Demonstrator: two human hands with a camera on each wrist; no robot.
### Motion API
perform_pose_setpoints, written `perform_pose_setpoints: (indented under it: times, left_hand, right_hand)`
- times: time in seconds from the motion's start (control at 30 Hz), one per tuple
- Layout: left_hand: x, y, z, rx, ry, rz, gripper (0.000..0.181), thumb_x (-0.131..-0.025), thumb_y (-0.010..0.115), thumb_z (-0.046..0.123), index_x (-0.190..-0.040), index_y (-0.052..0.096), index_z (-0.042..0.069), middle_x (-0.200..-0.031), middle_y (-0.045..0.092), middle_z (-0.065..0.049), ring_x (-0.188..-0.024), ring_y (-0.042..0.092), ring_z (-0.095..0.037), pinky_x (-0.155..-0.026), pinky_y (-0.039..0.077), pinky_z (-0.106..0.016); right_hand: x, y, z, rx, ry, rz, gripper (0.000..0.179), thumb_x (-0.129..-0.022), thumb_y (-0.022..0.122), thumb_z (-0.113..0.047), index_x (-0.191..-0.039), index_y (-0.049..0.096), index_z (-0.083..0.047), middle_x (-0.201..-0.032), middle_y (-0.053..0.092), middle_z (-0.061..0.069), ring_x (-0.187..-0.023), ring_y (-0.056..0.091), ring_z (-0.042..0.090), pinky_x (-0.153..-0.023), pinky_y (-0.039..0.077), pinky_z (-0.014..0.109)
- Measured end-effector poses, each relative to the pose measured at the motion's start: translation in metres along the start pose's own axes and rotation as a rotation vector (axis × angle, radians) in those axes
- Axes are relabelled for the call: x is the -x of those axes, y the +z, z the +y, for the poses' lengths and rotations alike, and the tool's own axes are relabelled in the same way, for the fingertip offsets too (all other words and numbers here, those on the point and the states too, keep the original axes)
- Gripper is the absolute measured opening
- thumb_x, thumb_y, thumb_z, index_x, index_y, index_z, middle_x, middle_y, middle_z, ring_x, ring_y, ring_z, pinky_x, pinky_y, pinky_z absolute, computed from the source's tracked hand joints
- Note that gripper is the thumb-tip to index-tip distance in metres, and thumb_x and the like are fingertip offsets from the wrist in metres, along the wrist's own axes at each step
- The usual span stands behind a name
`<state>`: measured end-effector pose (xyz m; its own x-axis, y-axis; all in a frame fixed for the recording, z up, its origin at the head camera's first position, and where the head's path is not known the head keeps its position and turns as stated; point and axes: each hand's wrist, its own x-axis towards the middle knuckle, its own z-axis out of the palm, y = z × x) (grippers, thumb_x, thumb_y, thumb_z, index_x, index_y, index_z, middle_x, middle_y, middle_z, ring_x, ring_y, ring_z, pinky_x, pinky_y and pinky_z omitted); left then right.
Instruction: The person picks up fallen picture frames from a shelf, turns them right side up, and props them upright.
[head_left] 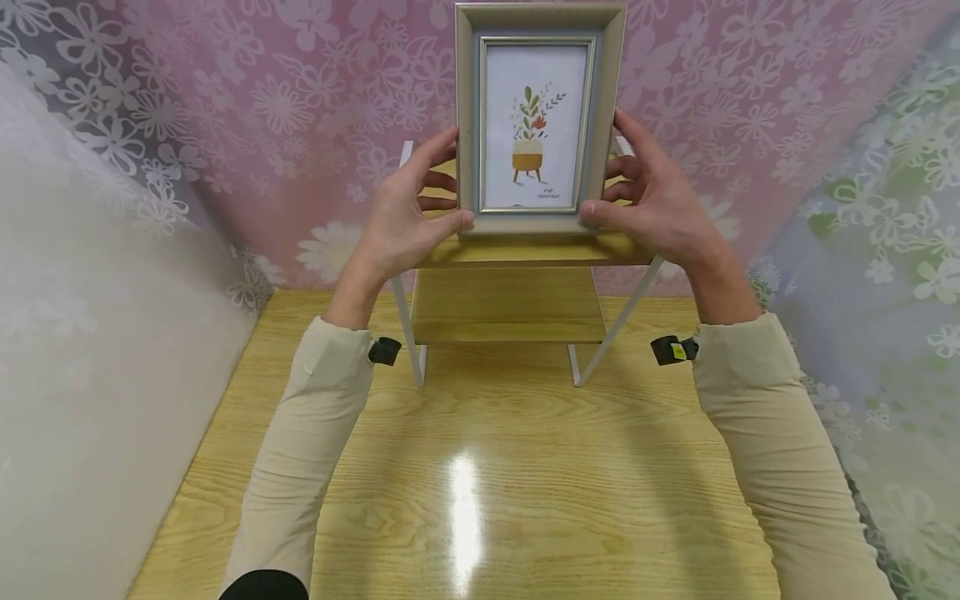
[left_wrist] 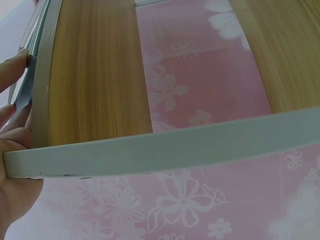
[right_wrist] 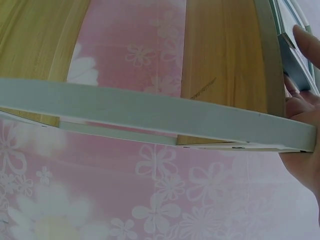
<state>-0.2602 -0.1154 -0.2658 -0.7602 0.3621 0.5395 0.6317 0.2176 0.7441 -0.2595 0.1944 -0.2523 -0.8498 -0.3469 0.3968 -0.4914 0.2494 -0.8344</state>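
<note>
A picture frame (head_left: 468, 108) with a beige border and a print of a potted plant stands upright at the top of the head view, over the top board of a small wooden shelf (head_left: 525, 250). My left hand (head_left: 408, 204) grips its lower left side, thumb on the front corner and fingers along the edge. On the other side my right hand (head_left: 660, 200) holds the lower right edge the same way, thumb at the front. Both wrist views show fingers on the frame beside the top board (left_wrist: 100, 75). Whether the frame's base touches the board cannot be told.
The shelf has a lower board (head_left: 510, 304) and white metal legs (head_left: 615, 325). It stands on a wood-grain surface (head_left: 525, 467) against a pink flowered backdrop (head_left: 337, 100). Pale panels rise at the left (head_left: 97, 333) and right (head_left: 885, 292).
</note>
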Motion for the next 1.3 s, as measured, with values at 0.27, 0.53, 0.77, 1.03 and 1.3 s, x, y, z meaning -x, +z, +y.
perform_pose_setpoints:
  times: [0.27,0.53,0.77,1.03,1.3]
  left_hand:
    - [0.0023,0.0001,-0.0003,0.008,0.046,-0.003,0.081,-0.084,0.077,-0.001,-0.153,0.037,0.008,-0.147,0.049,-0.007,-0.107,0.062,-0.021,-0.091,0.054,-0.034]
    - [0.0034,-0.0013,-0.0003,0.027,0.045,-0.004,0.078,-0.083,0.078,0.001,-0.151,0.040,0.007,-0.147,0.051,-0.008,-0.107,0.064,-0.022,-0.090,0.055,-0.035]
    - [0.0051,-0.0021,-0.0039,0.065,0.095,0.026,0.061,-0.086,0.074,0.003,-0.143,0.051,0.005,-0.135,0.062,-0.009,-0.095,0.067,-0.019,-0.085,0.057,-0.034]
    - [0.0052,-0.0009,-0.0084,0.079,0.195,0.026,0.040,-0.091,0.067,-0.001,-0.131,0.061,-0.002,-0.112,0.072,-0.016,-0.080,0.071,-0.019,-0.070,0.058,-0.030]
    - [0.0049,-0.0009,-0.0084,0.085,0.205,0.005,0.039,-0.089,0.069,-0.001,-0.128,0.063,-0.001,-0.109,0.073,-0.015,-0.078,0.071,-0.018,-0.067,0.057,-0.028]
  right_hand:
    - [-0.0002,0.0015,-0.0002,0.023,0.017,0.033,0.094,-0.084,0.072,0.007,-0.158,0.023,-0.024,-0.105,0.066,0.007,-0.076,0.068,0.018,-0.070,0.056,0.022]
    - [-0.0023,0.0027,-0.0016,-0.003,0.028,0.042,0.087,-0.087,0.066,0.009,-0.156,0.026,-0.025,-0.113,0.063,0.013,-0.077,0.068,0.020,-0.067,0.057,0.024]
    - [-0.0042,0.0029,-0.0023,0.049,0.036,0.038,0.085,-0.088,0.064,0.008,-0.156,0.027,-0.029,-0.126,0.059,0.019,-0.085,0.068,0.021,-0.071,0.057,0.023]
    - [-0.0029,0.0011,-0.0022,0.036,0.061,0.047,0.085,-0.090,0.062,0.006,-0.157,0.025,-0.030,-0.127,0.058,0.021,-0.087,0.069,0.019,-0.077,0.056,0.021]
    - [-0.0044,0.0015,-0.0023,0.043,0.053,0.046,0.084,-0.090,0.062,0.008,-0.157,0.026,-0.030,-0.131,0.057,0.021,-0.090,0.069,0.019,-0.079,0.056,0.020]
